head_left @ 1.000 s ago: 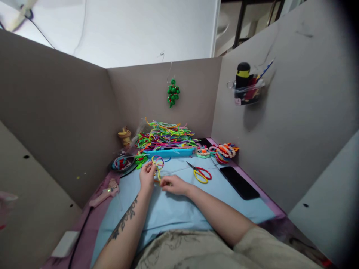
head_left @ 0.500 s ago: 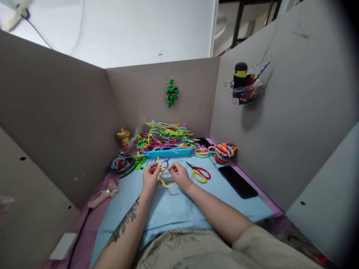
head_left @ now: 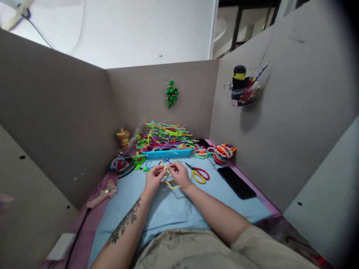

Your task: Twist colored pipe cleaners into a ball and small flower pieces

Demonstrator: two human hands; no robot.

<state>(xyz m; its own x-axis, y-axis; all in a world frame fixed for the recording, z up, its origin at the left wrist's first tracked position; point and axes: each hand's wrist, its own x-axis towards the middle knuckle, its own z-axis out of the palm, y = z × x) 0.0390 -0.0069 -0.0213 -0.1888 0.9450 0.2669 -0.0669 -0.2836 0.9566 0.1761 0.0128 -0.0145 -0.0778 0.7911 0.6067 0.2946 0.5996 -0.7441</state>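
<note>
Both hands meet over the light blue cloth (head_left: 168, 213), pinching yellow pipe cleaners (head_left: 173, 186) between their fingertips. My left hand (head_left: 154, 178) is closed, thumb against the fingers. Close beside it, my right hand (head_left: 179, 175) pinches at the same spot. A bent yellow end hangs below the fingers, and an orange piece shows behind it. Purple and blue pipe cleaners (head_left: 164, 162) lie or stick out just beyond the hands; how they join is partly hidden. Right of my right hand lie scissors (head_left: 199, 174) with one red and one yellow handle.
A blue tray (head_left: 169, 153) heaped with colourful pipe cleaners stands at the back. Fuzzy figures (head_left: 221, 154) and a phone (head_left: 237, 182) lie on the right. A pink glue gun (head_left: 102, 196) and a round dish (head_left: 120, 164) are on the left. Grey panels (head_left: 157, 97) surround the table.
My two hands have come together; the left moved right and its fingers now touch or nearly touch the right's. The yellow end shifted slightly to the right.
</note>
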